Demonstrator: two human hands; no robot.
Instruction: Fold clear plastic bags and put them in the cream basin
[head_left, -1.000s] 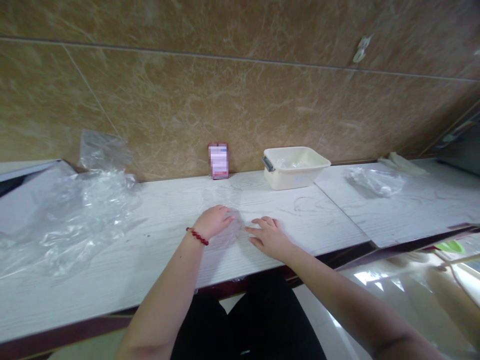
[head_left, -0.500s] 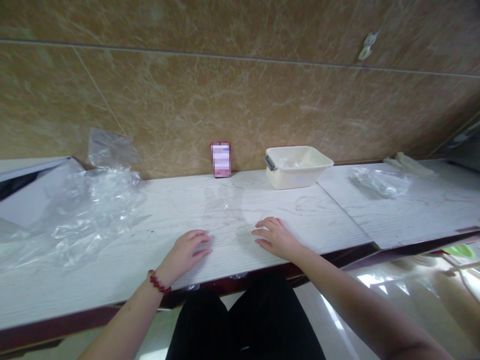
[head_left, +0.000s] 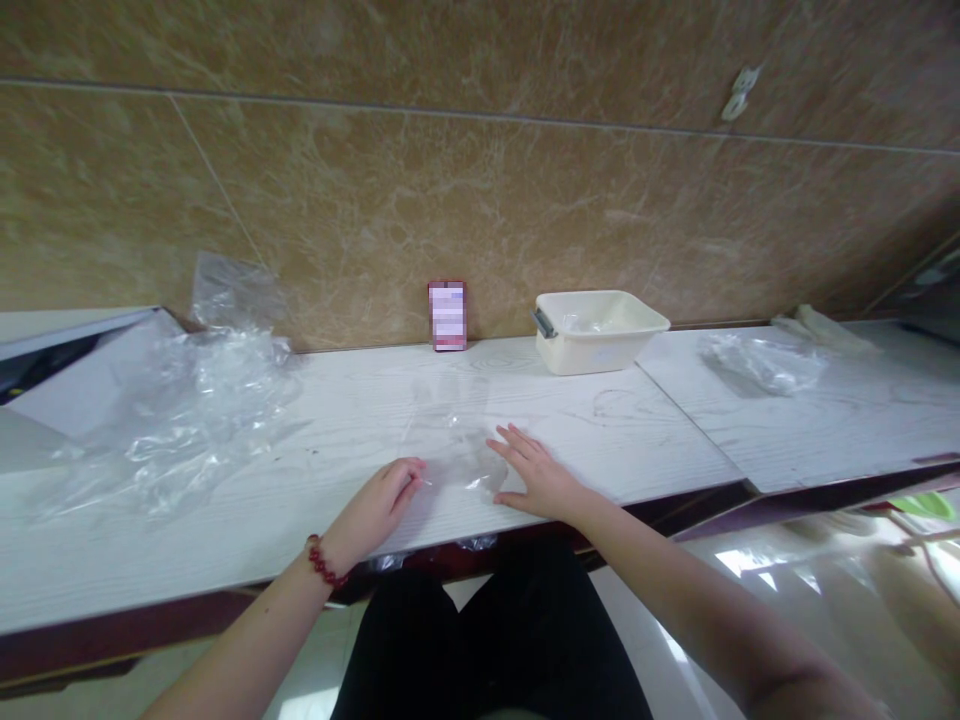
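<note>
A clear plastic bag (head_left: pixel 450 440) lies flat on the white wood-grain table (head_left: pixel 360 390) in front of me. My left hand (head_left: pixel 390 492), with a red bead bracelet at its wrist, pinches the bag's near left edge between thumb and fingers. Resting on the bag's right side is my right hand (head_left: pixel 536 478), its fingers spread and thumb apart. The bag is so transparent that its exact outline is hard to make out.
A cream plastic tub (head_left: pixel 600 335) with a grey handle stands at the back, right of a phone (head_left: pixel 448 316) leaning on the wall. Crumpled clear bags (head_left: pixel 217 400) and a white box (head_left: pixel 112 370) lie left. Another plastic bundle (head_left: pixel 765 362) lies right.
My left hand has closed from loosely open fingers into a pinch on the bag's edge. The right hand has shifted slightly left and spread over the bag, whose near part has wrinkled.
</note>
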